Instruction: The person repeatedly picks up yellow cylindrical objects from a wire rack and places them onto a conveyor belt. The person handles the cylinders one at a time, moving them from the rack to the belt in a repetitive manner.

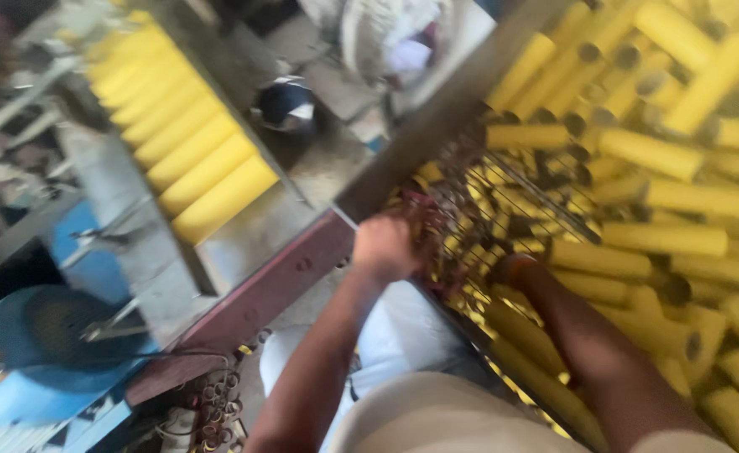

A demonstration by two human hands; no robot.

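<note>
The picture is motion-blurred. My left hand (385, 245) is closed on the near corner of a wire mesh basket (504, 201) that rests on a heap of yellow tubes (688, 168). My right hand (512, 270) reaches under or behind the basket's lower edge; its fingers are hidden among the tubes and mesh, so I cannot tell what it holds. Yellow tubes show through the mesh.
A row of yellow tubes (187, 149) lies side by side on a grey sloped tray at the left. A dark red metal frame bar (260, 294) runs below it. A blue machine part (42, 352) sits at lower left. Small metal rings (214, 403) lie on the floor.
</note>
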